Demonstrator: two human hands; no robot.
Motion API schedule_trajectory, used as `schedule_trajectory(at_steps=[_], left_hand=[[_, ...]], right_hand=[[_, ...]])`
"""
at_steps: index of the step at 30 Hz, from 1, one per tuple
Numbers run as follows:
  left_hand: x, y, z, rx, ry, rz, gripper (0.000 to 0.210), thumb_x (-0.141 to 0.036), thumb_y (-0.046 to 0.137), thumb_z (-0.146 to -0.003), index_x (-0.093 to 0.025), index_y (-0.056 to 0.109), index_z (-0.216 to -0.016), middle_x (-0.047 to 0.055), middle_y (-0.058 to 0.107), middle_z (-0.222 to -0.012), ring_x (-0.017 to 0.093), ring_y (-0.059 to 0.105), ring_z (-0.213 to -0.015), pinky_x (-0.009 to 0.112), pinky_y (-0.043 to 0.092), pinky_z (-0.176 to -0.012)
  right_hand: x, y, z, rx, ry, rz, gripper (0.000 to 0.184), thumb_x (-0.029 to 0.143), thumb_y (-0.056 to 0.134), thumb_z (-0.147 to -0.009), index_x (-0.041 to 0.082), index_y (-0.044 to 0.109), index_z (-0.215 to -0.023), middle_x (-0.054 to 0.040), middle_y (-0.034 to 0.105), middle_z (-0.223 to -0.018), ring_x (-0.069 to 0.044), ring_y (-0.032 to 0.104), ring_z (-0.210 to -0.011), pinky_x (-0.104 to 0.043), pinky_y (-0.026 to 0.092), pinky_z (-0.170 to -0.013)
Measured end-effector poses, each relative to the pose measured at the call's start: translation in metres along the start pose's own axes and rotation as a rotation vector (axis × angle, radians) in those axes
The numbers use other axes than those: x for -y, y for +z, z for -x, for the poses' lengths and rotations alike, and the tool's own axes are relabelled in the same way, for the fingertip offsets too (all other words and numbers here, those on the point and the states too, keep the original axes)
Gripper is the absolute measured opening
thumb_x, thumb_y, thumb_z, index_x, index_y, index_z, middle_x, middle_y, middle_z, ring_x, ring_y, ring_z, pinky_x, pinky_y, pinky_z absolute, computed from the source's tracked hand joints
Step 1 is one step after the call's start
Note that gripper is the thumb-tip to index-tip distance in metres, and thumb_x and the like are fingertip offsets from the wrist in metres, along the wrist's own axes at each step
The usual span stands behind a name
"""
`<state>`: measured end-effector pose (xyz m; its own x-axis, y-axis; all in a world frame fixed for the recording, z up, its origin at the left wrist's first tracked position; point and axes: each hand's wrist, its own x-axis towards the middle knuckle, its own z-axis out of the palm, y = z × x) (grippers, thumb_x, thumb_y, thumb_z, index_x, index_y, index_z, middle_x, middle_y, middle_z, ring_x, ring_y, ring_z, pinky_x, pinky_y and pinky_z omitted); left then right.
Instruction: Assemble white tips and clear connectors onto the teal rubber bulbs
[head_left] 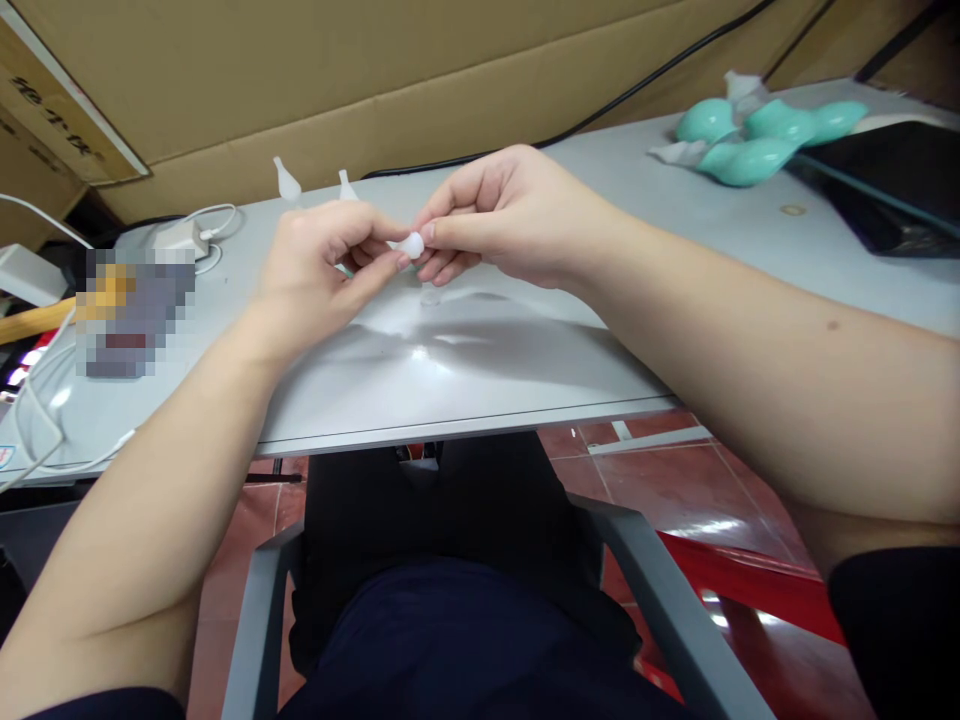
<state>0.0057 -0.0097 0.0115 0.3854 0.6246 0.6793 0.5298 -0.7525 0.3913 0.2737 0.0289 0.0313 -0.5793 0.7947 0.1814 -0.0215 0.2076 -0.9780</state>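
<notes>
Above the middle of the desk, my left hand (337,255) pinches a small white bulb-shaped piece (410,245) between thumb and fingertips. From the other side, the thumb and fingers of my right hand (487,220) close on its rounded end, and the fingers partly cover it. Behind my left hand stand two white teardrop-shaped pieces with thin necks, one white piece (286,181) further left and another white piece (346,186) partly hidden by the hand. Below my fingers a small translucent thing (430,294) rests on the desk, its kind unclear.
Glossy mint-green rounded objects (750,155) with clear wrapping lie at the back right of the grey desk (450,410), beside a black flat object (892,190). A white adapter (182,240), cables and a blurred-out item (135,315) are at the left. Cardboard (360,70) stands behind.
</notes>
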Motion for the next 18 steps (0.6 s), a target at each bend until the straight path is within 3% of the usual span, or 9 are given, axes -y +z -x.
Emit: schedule_trajectory(at_steps=[4, 11, 18], left_hand=[[-0.002, -0.002, 0.0, 0.037, -0.027, 0.02, 0.015, -0.037, 0.09, -0.115, -0.024, 0.096, -0.116, 0.005, 0.091, -0.1, 0.021, 0.086, -0.087, 0.035, 0.075, -0.085], [-0.006, -0.008, 0.002, 0.142, -0.085, 0.062, 0.016, -0.036, 0.089, -0.112, -0.022, 0.094, -0.119, 0.004, 0.084, -0.094, 0.02, 0.081, -0.084, 0.034, 0.072, -0.082], [-0.014, -0.014, 0.001, 0.246, -0.107, 0.04, 0.015, -0.034, 0.087, -0.114, -0.024, 0.09, -0.125, 0.002, 0.078, -0.091, 0.019, 0.077, -0.081, 0.033, 0.067, -0.076]], right_hand=[[-0.001, -0.001, 0.0, 0.028, -0.008, 0.022, 0.023, 0.03, 0.121, -0.09, 0.032, 0.098, -0.092, -0.0044, 0.094, -0.095, -0.027, 0.091, -0.093, -0.032, 0.082, -0.084], [-0.003, 0.001, -0.001, 0.027, 0.032, 0.047, 0.024, 0.02, 0.117, -0.093, 0.025, 0.094, -0.093, -0.0061, 0.092, -0.092, -0.023, 0.089, -0.085, -0.031, 0.079, -0.08], [-0.001, 0.0, 0.002, 0.057, 0.029, 0.092, 0.026, 0.019, 0.118, -0.094, 0.025, 0.093, -0.097, -0.0044, 0.092, -0.089, -0.023, 0.089, -0.078, -0.031, 0.078, -0.075]])
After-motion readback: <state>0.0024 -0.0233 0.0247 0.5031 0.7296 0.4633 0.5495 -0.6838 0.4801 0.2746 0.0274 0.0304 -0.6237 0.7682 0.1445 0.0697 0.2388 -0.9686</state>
